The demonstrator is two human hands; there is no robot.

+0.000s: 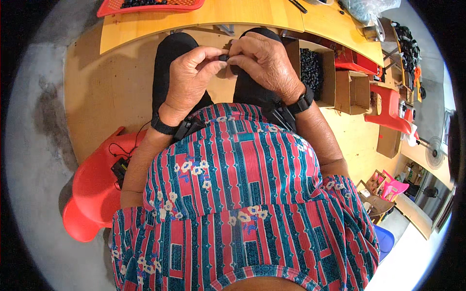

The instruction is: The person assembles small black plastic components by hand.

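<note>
Above my knees, my left hand (193, 72) and my right hand (259, 60) meet, thumbs and fingertips almost touching. Pinched in the left fingertips is a small black piece (223, 57), too small and covered to tell its kind. The right thumb and forefinger close at the same spot, against the piece's other side; how much of it they grip is hidden. Each wrist wears a black strap with a dark device. Beyond my hands, a red basket (151, 8) with small black parts sits on the wooden table (218, 13).
At the right, a cardboard box (328, 77) full of small dark parts stands beside another open box (352, 92). A red stool (388, 110) is past them. A red chair (99, 186) is at my left. A clear plastic bag (369, 9) lies on the table's right.
</note>
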